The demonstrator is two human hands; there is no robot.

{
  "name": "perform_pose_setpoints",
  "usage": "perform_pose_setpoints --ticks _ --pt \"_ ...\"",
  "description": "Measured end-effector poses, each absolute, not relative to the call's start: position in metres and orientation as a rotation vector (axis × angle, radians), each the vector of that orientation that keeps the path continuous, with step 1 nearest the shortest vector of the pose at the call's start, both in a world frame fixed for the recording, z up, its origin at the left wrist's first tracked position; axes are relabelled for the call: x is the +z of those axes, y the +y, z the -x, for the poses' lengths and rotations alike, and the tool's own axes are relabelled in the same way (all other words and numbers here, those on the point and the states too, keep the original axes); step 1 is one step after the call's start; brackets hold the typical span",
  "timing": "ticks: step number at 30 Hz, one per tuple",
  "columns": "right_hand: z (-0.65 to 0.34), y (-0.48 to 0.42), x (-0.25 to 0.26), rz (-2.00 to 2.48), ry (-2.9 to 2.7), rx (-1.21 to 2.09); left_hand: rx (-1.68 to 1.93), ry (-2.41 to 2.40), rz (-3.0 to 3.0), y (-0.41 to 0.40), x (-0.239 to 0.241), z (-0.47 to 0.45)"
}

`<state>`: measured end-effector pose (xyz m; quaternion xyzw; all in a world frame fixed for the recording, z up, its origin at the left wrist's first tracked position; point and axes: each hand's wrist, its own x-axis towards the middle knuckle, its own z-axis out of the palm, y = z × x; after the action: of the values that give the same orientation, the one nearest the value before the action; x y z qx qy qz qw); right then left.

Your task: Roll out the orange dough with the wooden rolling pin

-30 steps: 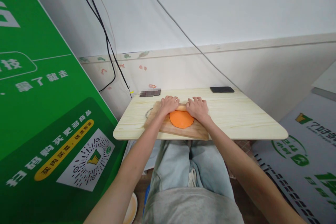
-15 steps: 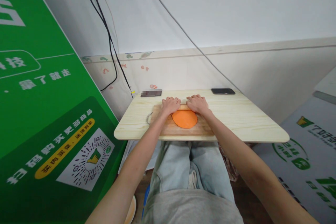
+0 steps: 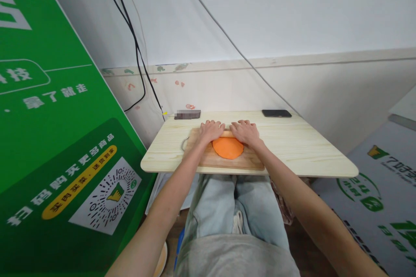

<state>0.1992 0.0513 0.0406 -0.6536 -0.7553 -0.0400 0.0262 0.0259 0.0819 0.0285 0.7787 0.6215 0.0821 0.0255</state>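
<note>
A flat, roundish sheet of orange dough (image 3: 227, 149) lies on a wooden cutting board (image 3: 242, 163) near the table's front edge. Across its far edge runs a light wooden rolling pin (image 3: 228, 134), seen only between my hands. My left hand (image 3: 211, 131) is bent over the pin's left end, and my right hand (image 3: 246, 131) covers its right end. Both hands have their knuckles up and press down on the pin from above. The pin's ends are hidden under them. A metal loop handle (image 3: 183, 144) sticks out from the board's left side.
The pale wood-grain table (image 3: 302, 151) stands against a white wall. A black phone (image 3: 276, 113) lies at its back right, a dark, partly blurred object (image 3: 187, 114) at its back left. Cables (image 3: 133, 34) hang down the wall. A green printed panel (image 3: 65, 138) stands left.
The rolling pin and both hands have shifted very slightly toward me on the dough. The right hand's fingers sit a little lower. Otherwise the scene looks the same.
</note>
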Motion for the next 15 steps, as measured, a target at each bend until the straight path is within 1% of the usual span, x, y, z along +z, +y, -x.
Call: perform_pose_setpoints --ticks 3,6,12,15 --pt "-0.202 0.069 0.052 2.033 -2.418 -0.034 0.246 1.914 -2.403 0.082 0.03 -0.026" --pt "-0.202 0.073 0.056 2.026 -2.449 -0.018 0.228 1.906 -2.409 0.08 0.032 -0.027" --pt "-0.196 0.033 0.034 1.962 -2.291 -0.281 0.318 1.998 -2.387 0.074 0.026 -0.03" --pt "-0.192 0.015 0.022 1.926 -2.187 -0.336 0.393 2.053 -2.328 0.069 0.023 -0.031"
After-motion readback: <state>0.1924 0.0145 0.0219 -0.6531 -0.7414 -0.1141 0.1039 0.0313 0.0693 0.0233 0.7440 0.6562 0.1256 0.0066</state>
